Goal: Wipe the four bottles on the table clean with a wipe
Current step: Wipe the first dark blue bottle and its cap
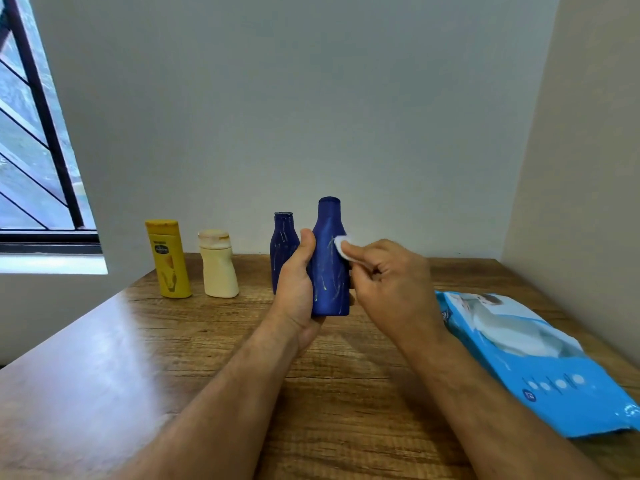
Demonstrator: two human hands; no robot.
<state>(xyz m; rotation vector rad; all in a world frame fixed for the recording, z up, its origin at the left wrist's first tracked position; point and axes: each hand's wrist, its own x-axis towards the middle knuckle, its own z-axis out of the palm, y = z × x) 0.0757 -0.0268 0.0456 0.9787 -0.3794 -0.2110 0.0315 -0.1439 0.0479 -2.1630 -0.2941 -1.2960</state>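
Note:
My left hand [294, 289] grips a dark blue bottle [329, 265] upright above the wooden table [138, 358]; pale streaks run down its front. My right hand [384, 275] pinches a small white wipe [343, 247] against the bottle's right shoulder. A second dark blue bottle [283, 244], also streaked, stands just behind my left hand, its lower part hidden. Further left stand a cream bottle [219, 268] and a yellow bottle [169, 261], both upright near the wall.
A light blue pack of wipes [540, 358] lies flat on the table's right side, close to my right forearm. The wall runs behind the bottles and along the right. A barred window [31, 150] is at the far left.

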